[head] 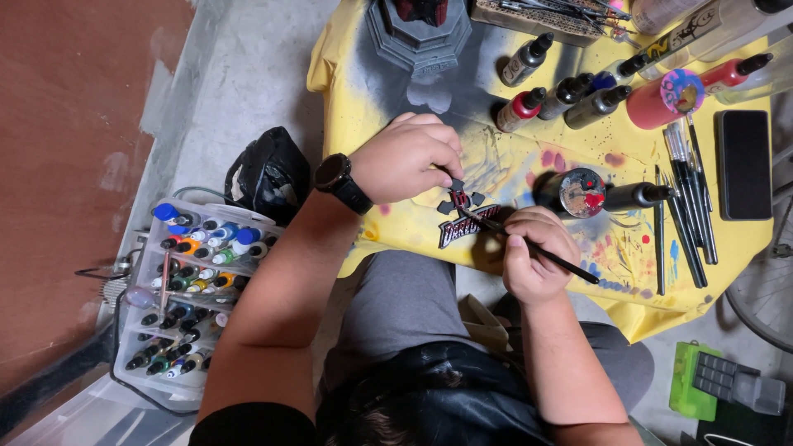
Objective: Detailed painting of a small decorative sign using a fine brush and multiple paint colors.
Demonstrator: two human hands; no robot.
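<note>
— Yellow-covered worktop (628, 318): where is the small plaque (465, 216) kept?

— Beside the round palette (581, 192), pinched by the left hand (406, 157); its long axis is crossed by the brush (529, 246) gripped in the right hand (535, 256).

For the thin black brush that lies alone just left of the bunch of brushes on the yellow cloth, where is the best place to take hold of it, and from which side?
Probably take the lone black brush at the middle of its handle, coming from above with a fingertip pinch across it. It lies flat on the yellow cloth, so nothing fits under it. Its left side is freer; the other brushes lie close on its right.
</note>
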